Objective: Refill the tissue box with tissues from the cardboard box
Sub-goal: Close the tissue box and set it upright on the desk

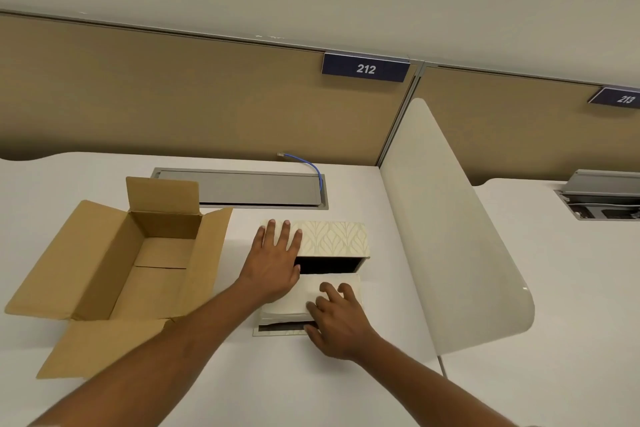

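A cream tissue box (341, 239) with a leaf pattern lies on the white desk, its dark open side facing me. My left hand (275, 258) presses flat on the box's left part, fingers spread. A white stack of tissues (294, 300) lies just in front of the opening, resting on the box's detached patterned panel (277, 330). My right hand (337, 315) grips the stack's right front corner, fingers on top and thumb below. To the left stands the brown cardboard box (104, 270), flaps open, with nothing visible inside.
A grey cable-tray lid (239, 187) is set into the desk behind the boxes, with a blue network cable (310, 166) coming out of it. A curved white divider panel (450, 236) rises at the right. Tan partition walls carry signs 212 (365, 69) and 213.
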### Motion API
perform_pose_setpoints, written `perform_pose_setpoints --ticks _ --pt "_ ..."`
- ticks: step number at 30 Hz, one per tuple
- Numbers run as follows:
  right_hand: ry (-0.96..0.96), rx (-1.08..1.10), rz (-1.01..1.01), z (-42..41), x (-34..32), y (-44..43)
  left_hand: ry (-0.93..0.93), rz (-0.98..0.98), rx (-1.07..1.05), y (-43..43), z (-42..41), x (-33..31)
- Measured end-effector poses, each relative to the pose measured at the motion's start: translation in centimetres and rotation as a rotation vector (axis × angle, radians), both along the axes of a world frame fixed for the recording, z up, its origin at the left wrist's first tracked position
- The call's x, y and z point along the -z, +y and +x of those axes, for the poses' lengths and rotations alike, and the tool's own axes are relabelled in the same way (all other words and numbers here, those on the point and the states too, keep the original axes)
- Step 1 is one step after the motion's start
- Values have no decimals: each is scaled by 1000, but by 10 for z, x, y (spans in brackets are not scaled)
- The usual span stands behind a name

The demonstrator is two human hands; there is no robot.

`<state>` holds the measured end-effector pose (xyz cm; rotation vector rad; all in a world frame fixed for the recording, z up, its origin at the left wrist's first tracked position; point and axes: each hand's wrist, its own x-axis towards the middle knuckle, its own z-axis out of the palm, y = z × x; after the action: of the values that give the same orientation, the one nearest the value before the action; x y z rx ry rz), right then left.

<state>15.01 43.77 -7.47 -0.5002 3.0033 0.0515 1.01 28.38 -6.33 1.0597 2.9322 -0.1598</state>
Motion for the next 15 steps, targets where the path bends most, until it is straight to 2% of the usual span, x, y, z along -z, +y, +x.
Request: perform_pose_setpoints --ticks 8,12,15 --pt "-65 -13 91 7 -8 -4 81 167 73 -14 42 9" --pt "-90 -24 176 20 -5 -5 70 134 136 -25 58 17" --pt "-160 26 157 30 -3 -9 62 65 151 -30 60 16"
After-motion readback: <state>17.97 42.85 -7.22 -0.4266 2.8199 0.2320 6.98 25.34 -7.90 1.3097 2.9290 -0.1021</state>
